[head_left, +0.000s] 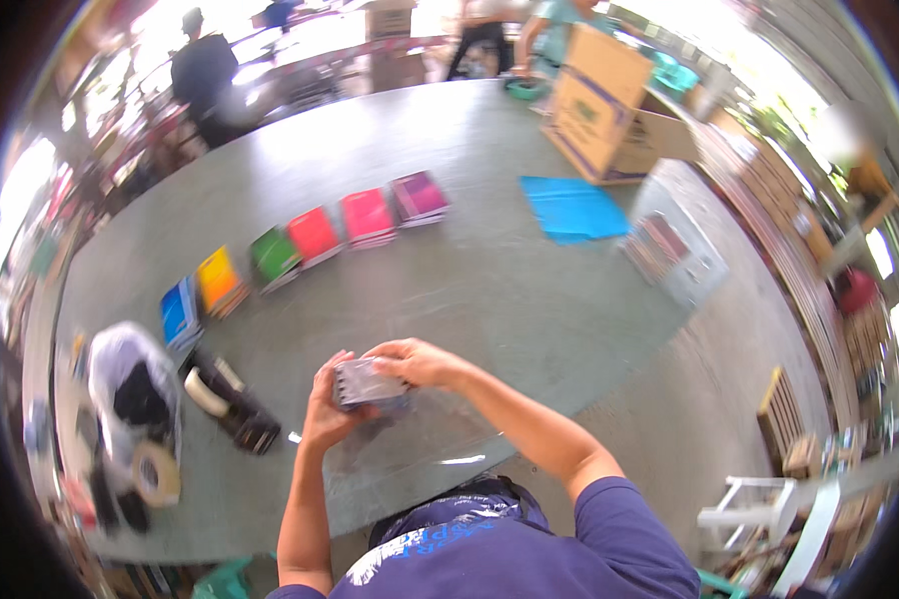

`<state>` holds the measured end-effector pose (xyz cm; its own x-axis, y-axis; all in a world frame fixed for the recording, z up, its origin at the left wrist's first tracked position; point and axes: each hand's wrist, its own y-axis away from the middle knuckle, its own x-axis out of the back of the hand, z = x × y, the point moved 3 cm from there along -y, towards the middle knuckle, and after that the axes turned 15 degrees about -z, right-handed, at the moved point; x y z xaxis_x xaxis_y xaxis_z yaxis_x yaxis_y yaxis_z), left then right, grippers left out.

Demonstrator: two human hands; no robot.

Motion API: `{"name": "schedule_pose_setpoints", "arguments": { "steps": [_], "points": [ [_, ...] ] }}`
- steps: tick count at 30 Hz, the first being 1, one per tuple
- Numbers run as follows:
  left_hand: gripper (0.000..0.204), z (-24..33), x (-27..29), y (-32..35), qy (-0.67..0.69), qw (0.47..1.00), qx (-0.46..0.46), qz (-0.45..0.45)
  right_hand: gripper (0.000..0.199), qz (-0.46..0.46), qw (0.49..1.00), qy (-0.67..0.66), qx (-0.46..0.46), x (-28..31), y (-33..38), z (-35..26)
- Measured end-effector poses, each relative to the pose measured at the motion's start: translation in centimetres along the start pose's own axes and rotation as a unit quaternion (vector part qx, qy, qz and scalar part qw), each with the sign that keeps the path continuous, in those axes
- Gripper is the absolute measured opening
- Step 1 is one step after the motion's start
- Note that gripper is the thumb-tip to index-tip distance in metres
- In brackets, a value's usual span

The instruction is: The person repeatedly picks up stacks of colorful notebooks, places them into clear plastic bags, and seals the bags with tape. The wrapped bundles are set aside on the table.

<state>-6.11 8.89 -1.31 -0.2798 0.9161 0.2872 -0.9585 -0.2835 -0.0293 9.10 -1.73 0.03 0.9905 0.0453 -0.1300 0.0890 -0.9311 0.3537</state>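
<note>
Near the front of the table, both my hands are around a small pale grey block-shaped pack (363, 382) with dark notches along its edge. My left hand (332, 407) grips it from the left and below, fingers wrapped round its side. On the upper right edge, my right hand (415, 361) presses with bent fingers. Something clear and shiny, like plastic film, shows below the pack. Beyond my hands, small notebooks lie in a curved row of stacks: blue (180, 313), yellow (220, 281), green (275, 256), red (314, 236), pink (368, 216) and purple (419, 198).
At left lie a black and cream tool (232, 404), a white plastic bag (107, 364) and a tape roll (156, 473). A blue sheet (572, 209), a clear plastic piece (697, 270) and an open cardboard box (594, 105) are at right. Other people stand beyond the grey-green table (529, 329).
</note>
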Motion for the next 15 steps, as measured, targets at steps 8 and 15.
{"name": "schedule_pose_setpoints", "arguments": {
  "steps": [8,15],
  "points": [
    [0.078,12.3,-17.0,-11.9,-0.348,0.875,-0.262,-0.212,0.041,0.311,0.93,-0.002,0.195,10.6,22.3,1.9],
    [0.079,18.0,-29.4,-9.2,-0.35,0.768,-0.392,-0.367,0.057,0.608,0.693,0.356,-0.15,19.9,33.7,9.1]
  ]
}}
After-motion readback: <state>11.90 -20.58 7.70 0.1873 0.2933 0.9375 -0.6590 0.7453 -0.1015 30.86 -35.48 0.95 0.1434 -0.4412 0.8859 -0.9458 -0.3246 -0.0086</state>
